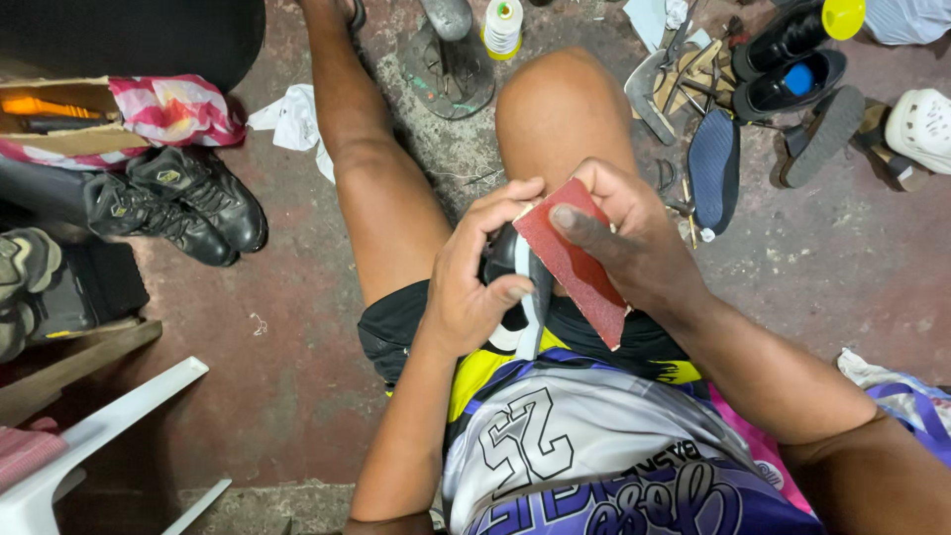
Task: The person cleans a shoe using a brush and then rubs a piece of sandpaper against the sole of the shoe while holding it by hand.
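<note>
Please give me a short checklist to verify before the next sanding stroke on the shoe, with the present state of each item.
1. Left hand grips the black shoe: ok, fingers wrap around it over the lap.
2. Right hand holds the red sandpaper: ok, one fingertip presses on its upper part.
3. Sandpaper lies against the shoe: ok at the shoe's edge; the exact contact area is hidden.
4. Grit side faces the shoe: cannot tell, only the red back shows.
5. Shoe is steady on the lap: cannot tell, the hands cover its underside.
6. Left fingers are out of the sandpaper's path: not ok, they touch its upper left edge.
</note>
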